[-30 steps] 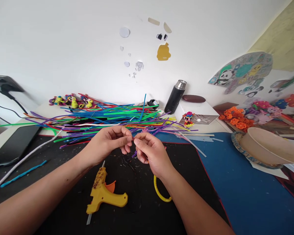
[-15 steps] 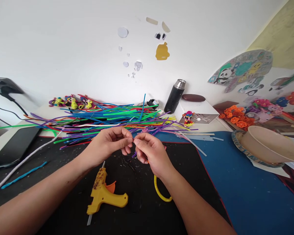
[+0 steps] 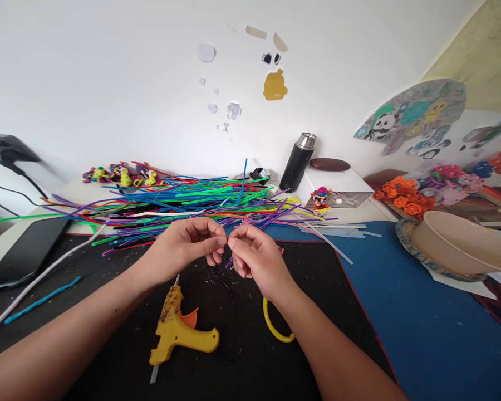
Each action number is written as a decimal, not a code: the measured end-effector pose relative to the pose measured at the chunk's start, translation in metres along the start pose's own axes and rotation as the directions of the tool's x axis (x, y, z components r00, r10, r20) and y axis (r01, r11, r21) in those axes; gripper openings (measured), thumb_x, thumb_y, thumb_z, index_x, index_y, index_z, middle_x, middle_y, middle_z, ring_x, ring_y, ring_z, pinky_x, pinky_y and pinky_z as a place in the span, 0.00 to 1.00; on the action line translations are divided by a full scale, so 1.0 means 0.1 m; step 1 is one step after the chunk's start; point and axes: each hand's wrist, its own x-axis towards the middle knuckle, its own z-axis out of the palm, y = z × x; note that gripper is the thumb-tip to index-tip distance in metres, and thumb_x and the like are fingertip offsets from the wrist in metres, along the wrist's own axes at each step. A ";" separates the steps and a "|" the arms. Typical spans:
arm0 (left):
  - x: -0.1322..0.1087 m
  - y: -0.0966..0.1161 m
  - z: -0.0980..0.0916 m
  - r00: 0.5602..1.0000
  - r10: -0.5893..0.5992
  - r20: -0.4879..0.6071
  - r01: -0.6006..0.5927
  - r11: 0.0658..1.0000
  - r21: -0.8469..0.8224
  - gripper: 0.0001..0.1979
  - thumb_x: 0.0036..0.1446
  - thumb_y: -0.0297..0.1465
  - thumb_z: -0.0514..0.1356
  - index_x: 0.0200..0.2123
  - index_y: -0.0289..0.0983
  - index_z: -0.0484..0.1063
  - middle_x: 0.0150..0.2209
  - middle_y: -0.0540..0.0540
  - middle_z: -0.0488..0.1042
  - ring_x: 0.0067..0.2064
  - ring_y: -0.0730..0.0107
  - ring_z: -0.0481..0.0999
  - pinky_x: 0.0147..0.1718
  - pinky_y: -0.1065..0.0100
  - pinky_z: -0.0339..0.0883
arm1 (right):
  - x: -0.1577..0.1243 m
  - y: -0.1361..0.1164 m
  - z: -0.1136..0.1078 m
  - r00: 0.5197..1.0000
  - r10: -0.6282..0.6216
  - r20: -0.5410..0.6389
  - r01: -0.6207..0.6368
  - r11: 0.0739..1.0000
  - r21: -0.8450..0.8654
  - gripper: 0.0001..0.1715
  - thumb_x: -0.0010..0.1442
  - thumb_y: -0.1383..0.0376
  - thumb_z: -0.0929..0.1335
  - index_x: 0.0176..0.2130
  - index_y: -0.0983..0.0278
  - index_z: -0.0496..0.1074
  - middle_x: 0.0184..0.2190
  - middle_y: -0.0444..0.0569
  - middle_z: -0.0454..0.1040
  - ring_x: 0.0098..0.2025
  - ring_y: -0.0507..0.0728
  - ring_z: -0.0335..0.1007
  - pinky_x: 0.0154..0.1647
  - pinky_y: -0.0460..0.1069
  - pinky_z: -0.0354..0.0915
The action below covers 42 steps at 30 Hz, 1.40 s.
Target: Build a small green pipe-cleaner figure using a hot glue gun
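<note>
My left hand [image 3: 198,242] and my right hand [image 3: 254,253] meet above the black mat, thumbs and forefingers pinched tip to tip. Whatever they pinch is too small or too well hidden to make out. Below my left hand lies a yellow glue gun [image 3: 181,328] with an orange trigger and a clear glue stick poking from its back end. A curved yellow handle [image 3: 275,326] shows beside my right forearm, partly covered by it. Just behind both hands stretches a heap of coloured pipe cleaners [image 3: 200,200].
A twisted blue pipe cleaner [image 3: 44,301] and a white cable [image 3: 45,273] lie at left, near a dark tablet-like slab [image 3: 25,250]. Behind stand a black thermos [image 3: 298,164], a small pipe-cleaner figure [image 3: 320,200] and a white box [image 3: 338,184]. A beige bowl [image 3: 467,239] is at right.
Both hands keep their pinch in nearly the same place. A small red-and-orange bit seen by the fingers before no longer shows. The view has shifted slightly.
</note>
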 end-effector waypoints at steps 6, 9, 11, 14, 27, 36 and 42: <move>0.01 0.00 -0.01 1.000 -0.017 0.003 0.017 1.000 -0.005 0.19 0.56 0.46 0.78 0.36 0.36 0.83 0.28 0.48 0.82 0.28 0.70 0.79 0.29 0.71 0.77 | 0.01 -0.01 0.00 1.000 -0.006 -0.003 0.006 1.000 -0.008 0.14 0.62 0.54 0.74 0.36 0.60 0.71 0.18 0.34 0.65 0.17 0.48 0.57 0.19 0.45 0.50; 0.02 0.00 -0.03 1.000 -0.019 0.008 0.019 1.000 0.010 0.20 0.57 0.48 0.77 0.36 0.36 0.83 0.28 0.47 0.82 0.28 0.70 0.79 0.29 0.70 0.76 | 0.01 0.00 -0.01 1.000 -0.013 0.000 0.013 1.000 -0.013 0.14 0.62 0.55 0.74 0.36 0.60 0.71 0.18 0.34 0.65 0.17 0.48 0.58 0.19 0.45 0.50; 0.02 0.01 -0.04 1.000 -0.021 0.008 0.020 0.999 0.026 0.21 0.57 0.49 0.76 0.36 0.36 0.83 0.28 0.47 0.82 0.28 0.70 0.79 0.29 0.70 0.76 | 0.01 -0.01 -0.01 1.000 -0.014 0.003 0.014 1.000 -0.016 0.14 0.62 0.55 0.74 0.36 0.60 0.71 0.19 0.34 0.65 0.17 0.48 0.58 0.19 0.45 0.50; 0.02 0.03 -0.04 1.000 -0.021 0.015 0.020 0.999 0.037 0.21 0.57 0.49 0.76 0.36 0.36 0.83 0.28 0.47 0.82 0.27 0.70 0.79 0.29 0.70 0.76 | 0.01 -0.01 0.00 1.000 -0.016 0.007 0.016 1.000 -0.018 0.14 0.62 0.54 0.75 0.36 0.60 0.71 0.19 0.34 0.65 0.17 0.48 0.58 0.19 0.45 0.49; 0.01 0.04 -0.10 0.999 0.037 -0.001 -0.036 0.982 0.183 0.13 0.65 0.42 0.67 0.37 0.37 0.80 0.28 0.47 0.81 0.28 0.68 0.79 0.29 0.70 0.75 | 0.01 -0.03 -0.04 0.999 -0.013 -0.044 0.014 1.000 0.012 0.17 0.61 0.52 0.77 0.36 0.60 0.72 0.18 0.34 0.64 0.17 0.48 0.57 0.19 0.45 0.50; 0.04 -0.09 -0.07 0.997 0.009 0.074 -0.026 0.972 0.235 0.12 0.67 0.42 0.66 0.40 0.39 0.76 0.31 0.50 0.78 0.25 0.70 0.80 0.24 0.72 0.74 | 0.02 -0.12 -0.12 0.990 -0.079 -0.115 0.084 0.996 0.040 0.15 0.63 0.52 0.76 0.37 0.61 0.77 0.19 0.35 0.63 0.18 0.48 0.56 0.20 0.46 0.49; 0.02 -0.10 -0.01 0.998 -0.033 0.054 0.012 0.937 0.350 0.19 0.69 0.50 0.63 0.40 0.39 0.79 0.28 0.49 0.78 0.21 0.68 0.77 0.17 0.71 0.67 | 0.05 -0.20 -0.22 0.972 -0.120 -0.202 0.125 0.992 0.010 0.16 0.64 0.52 0.76 0.37 0.60 0.75 0.19 0.36 0.62 0.18 0.49 0.56 0.20 0.46 0.49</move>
